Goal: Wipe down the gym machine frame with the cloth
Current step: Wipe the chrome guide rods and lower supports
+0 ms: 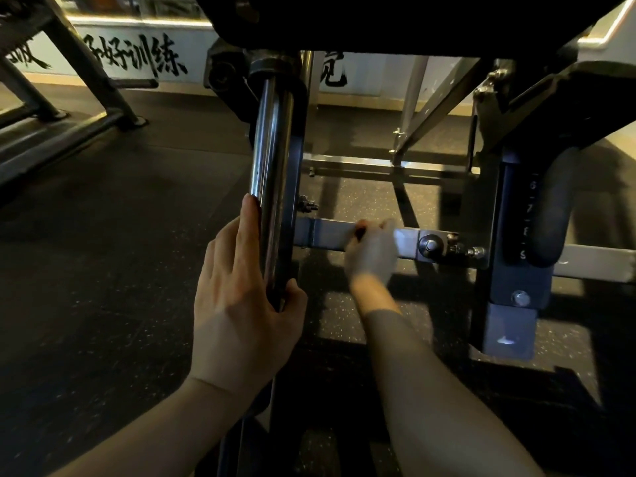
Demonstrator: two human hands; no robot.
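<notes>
Head view: left hand [241, 287] holds the upright chrome post [272, 149], thumb on its right side, fingers flat up its left. Right hand [370, 270] is on the frame's crossbar [327, 234], right of the post and farther away. The cloth [378, 244] is a pale smear at that hand, against the bar. Motion blur hides where cloth ends and fingers start, so I cannot tell the right grip. The crossbar's long axis runs left-right, ending at a bolted bracket [433, 244]. The machine's top is cut off.
</notes>
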